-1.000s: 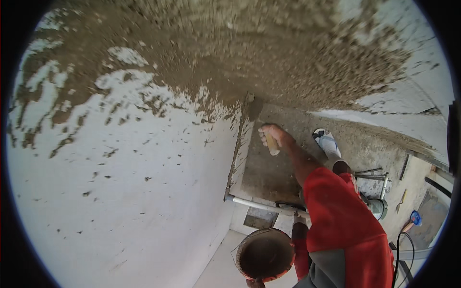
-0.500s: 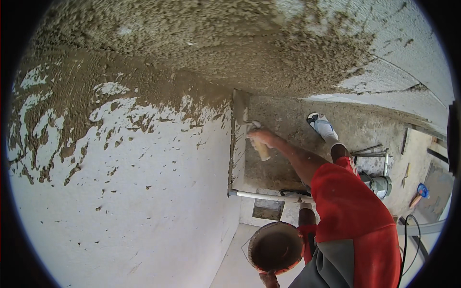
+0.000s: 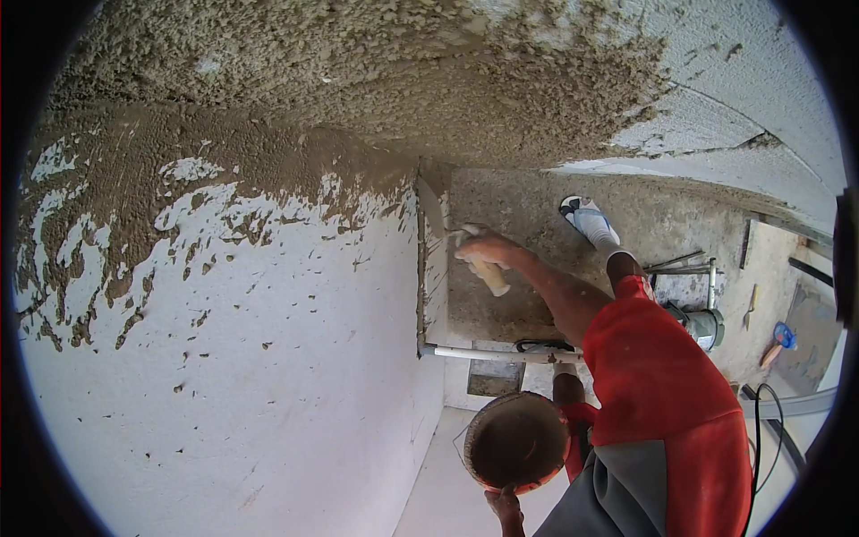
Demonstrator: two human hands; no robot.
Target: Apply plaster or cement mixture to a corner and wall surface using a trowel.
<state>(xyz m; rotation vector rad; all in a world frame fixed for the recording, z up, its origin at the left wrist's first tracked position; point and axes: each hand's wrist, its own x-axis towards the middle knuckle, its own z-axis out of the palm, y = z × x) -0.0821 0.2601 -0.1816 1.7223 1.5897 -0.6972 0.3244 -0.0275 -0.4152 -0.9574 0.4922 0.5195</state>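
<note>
My right hand [image 3: 486,248] is closed round the trowel's pale handle [image 3: 491,277]. Its grey blade [image 3: 433,208] lies by the wall corner, next to the wet mortar coat. Lower in the view, my left hand [image 3: 506,504] grips the near rim of a red bucket [image 3: 548,485]. Grey-brown mortar [image 3: 514,447] is inside the bucket, and a thin wire handle hangs at its left side. Rough wet mortar [image 3: 376,98] covers the upper wall area, while the white wall [image 3: 295,358] on the left is streaked and spattered with it.
A white pipe [image 3: 501,354] crosses near the bucket, beside a square floor opening [image 3: 495,378]. My foot in a sandal [image 3: 586,217] stands on the stained concrete floor [image 3: 528,192]. At right are a grey-green machine [image 3: 702,328], a blue object [image 3: 785,336] and a black cable [image 3: 768,430].
The trowel blade has turned and appears narrower, lying a little lower by the corner. My left hand and the bucket have risen slightly in the view. The whole view has shifted a little.
</note>
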